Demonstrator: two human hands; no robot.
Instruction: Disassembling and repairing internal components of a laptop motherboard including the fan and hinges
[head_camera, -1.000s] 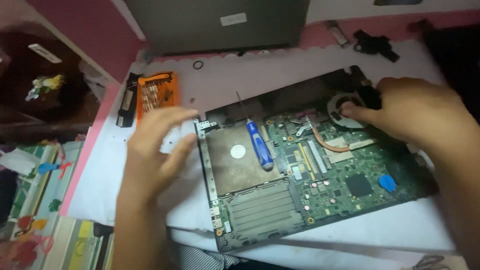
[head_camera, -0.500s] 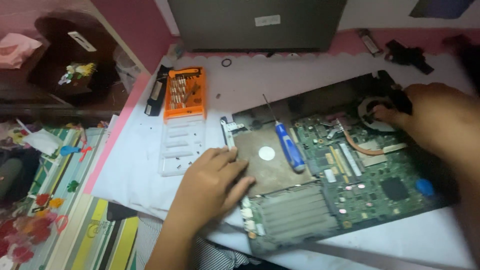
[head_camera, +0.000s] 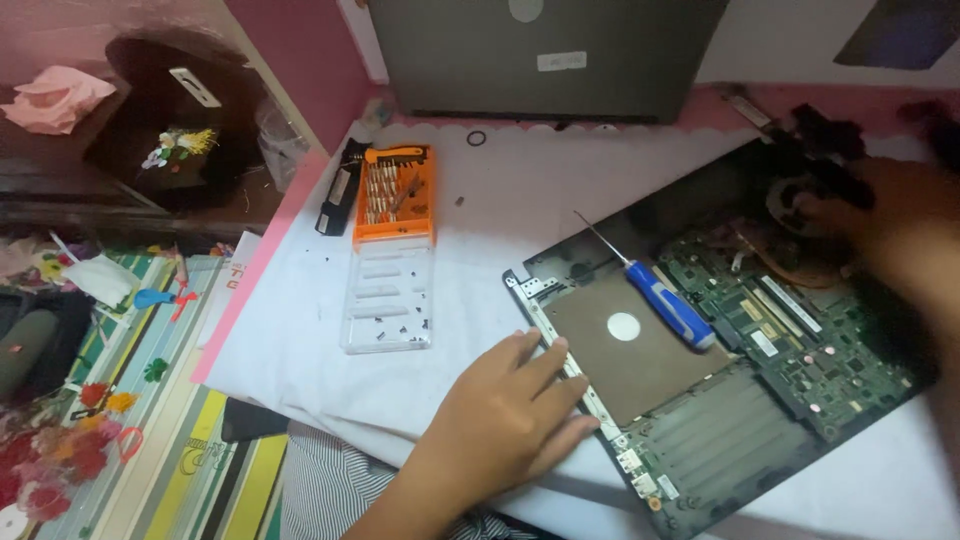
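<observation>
An opened laptop base (head_camera: 700, 430) lies on a white sheet with its green circuit board (head_camera: 800, 330) exposed. My left hand (head_camera: 505, 405) rests flat on the sheet, fingers spread against the base's left edge, holding nothing. My right hand (head_camera: 890, 215) is blurred at the base's far right corner over the round fan (head_camera: 790, 195); I cannot tell what its fingers grip. A blue-handled screwdriver (head_camera: 665, 300) lies on the base beside a brown plate with a white dot (head_camera: 622, 326).
An orange screwdriver bit case (head_camera: 395, 195) with its clear lid (head_camera: 388, 300) holding small screws sits to the left, next to a black bar (head_camera: 340, 185). A grey closed laptop (head_camera: 545, 55) stands at the back. Colourful cloth and clutter lie beyond the table's left edge.
The view has swung left, showing more of the bit case. My left hand slid down from the base's upper left corner to its lower left edge. My right hand stays at the fan.
</observation>
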